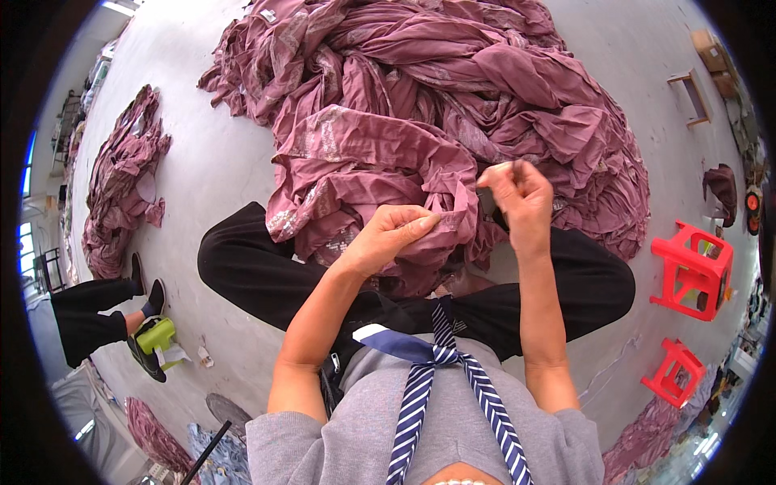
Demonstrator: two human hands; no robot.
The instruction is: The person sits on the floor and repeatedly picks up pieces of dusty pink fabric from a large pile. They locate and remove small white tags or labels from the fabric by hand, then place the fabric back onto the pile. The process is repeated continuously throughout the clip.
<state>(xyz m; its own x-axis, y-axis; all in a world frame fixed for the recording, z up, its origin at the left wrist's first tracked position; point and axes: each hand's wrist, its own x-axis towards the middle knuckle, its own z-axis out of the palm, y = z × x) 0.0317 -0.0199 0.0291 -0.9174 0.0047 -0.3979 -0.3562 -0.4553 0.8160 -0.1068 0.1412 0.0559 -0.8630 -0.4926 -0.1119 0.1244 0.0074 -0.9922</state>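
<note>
Cloth [368,182]: mauve, bunched against the crossed legs [259,263] and touching the larger heap [533,89].
Left hand [390,234]: the cloth's edge is pinched between thumb and fingers.
Right hand [522,194]: fingers are curled beside that edge; whether anything is gripped cannot be told.
Slip risk: the edge could be tugged from the pinch if folds were caught by the heap's weight.

Cloth heap [440,113]: mainly dusty mauve pink, broken by patches of pale, silvery glitter. Smaller cloth pile [121,190]: matching mauve pink. Neck scarf [444,353]: navy blue with white diagonal stripes; one end plain dark blue, tipped white. T-shirt [457,408]: plain grey. Trousers [263,271]: solid black. Stools [711,271]: bright red. Boxy item [162,334]: lime green. Cartons [708,52]: cardboard brown. Floor [214,166]: pale grey. Crumpled cloth [217,457]: light blue.
</note>
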